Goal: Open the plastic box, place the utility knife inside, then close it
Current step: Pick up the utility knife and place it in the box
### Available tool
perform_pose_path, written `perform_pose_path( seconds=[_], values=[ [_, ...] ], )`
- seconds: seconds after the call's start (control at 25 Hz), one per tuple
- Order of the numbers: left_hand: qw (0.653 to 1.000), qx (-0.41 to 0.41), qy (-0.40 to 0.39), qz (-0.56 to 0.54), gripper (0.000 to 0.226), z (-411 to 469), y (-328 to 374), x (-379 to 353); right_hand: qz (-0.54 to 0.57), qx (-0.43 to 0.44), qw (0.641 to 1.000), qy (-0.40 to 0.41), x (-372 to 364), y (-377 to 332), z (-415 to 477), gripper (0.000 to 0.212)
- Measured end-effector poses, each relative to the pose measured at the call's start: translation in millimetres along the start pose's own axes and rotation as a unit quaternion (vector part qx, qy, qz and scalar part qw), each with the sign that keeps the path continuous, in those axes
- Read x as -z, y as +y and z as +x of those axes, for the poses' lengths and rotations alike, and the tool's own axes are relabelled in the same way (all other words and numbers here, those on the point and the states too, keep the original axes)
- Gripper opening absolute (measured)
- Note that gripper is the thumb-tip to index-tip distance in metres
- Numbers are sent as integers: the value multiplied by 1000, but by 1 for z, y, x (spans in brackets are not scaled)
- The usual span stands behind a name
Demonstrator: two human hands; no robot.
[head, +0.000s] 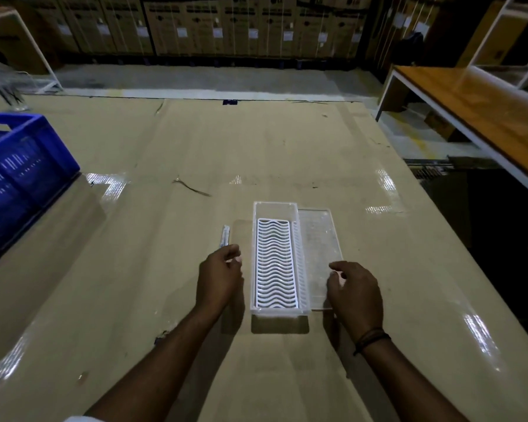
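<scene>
A clear plastic box (258, 208) lies lidless in front of me, with a white wavy grid insert (276, 263) in its bottom. Its clear lid (319, 239) lies flat on the table along the box's right side. The utility knife (224, 236), slim and pale, rests on the table left of the box. My left hand (218, 278) hovers just below the knife's near end, fingers curled and apart, holding nothing. My right hand (355, 292) rests at the lid's near right corner, fingers touching its edge.
The table (165, 269) is covered with taped cardboard. A blue crate (19, 172) stands at the left edge. A wooden bench (485, 117) runs along the right, beyond a dark gap. Stacked cartons line the back wall.
</scene>
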State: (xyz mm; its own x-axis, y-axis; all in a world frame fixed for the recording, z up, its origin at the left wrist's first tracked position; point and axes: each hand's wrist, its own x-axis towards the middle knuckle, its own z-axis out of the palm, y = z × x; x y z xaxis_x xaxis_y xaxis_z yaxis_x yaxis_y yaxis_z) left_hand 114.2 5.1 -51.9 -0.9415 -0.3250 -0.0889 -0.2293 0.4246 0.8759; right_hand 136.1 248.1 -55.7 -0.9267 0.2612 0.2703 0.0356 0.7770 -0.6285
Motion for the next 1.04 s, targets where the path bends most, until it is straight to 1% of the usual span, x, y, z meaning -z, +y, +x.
perform_pose_path(
  seconds=[0.08, 0.16, 0.28, 0.4, 0.48, 0.6, 0.76, 0.92, 1.04],
  values=[
    [995, -17, 37, 88, 30, -3, -13, 10, 2, 46, 999, -3, -7, -18, 3, 19],
    [986, -3, 44, 163, 30, -6, -23, 19, 5, 91, 996, -9, -16, -37, 6, 18],
    [979, 14, 27, 202, 32, -10, -27, 24, -5, 142, 990, -23, -33, -61, 9, 18],
    [973, 34, 29, 226, 37, -6, -27, 22, -16, 170, 984, -43, -48, -82, 8, 21],
    [968, 51, 35, 242, 38, 0, -28, 22, -21, 177, 983, -53, -55, -92, 6, 22],
    [963, 55, 37, 260, 34, 6, -31, 21, -22, 169, 983, -62, -63, -99, 3, 21],
    [963, 77, 25, 257, 30, 12, -34, 21, -19, 158, 985, -70, -67, -100, -2, 20],
    [964, 97, 11, 248, 24, 15, -33, 21, -10, 152, 986, -66, -65, -96, -7, 17],
    [966, 101, 14, 239, 24, 16, -33, 21, -10, 150, 987, -55, -64, -97, -8, 15]
  ],
)
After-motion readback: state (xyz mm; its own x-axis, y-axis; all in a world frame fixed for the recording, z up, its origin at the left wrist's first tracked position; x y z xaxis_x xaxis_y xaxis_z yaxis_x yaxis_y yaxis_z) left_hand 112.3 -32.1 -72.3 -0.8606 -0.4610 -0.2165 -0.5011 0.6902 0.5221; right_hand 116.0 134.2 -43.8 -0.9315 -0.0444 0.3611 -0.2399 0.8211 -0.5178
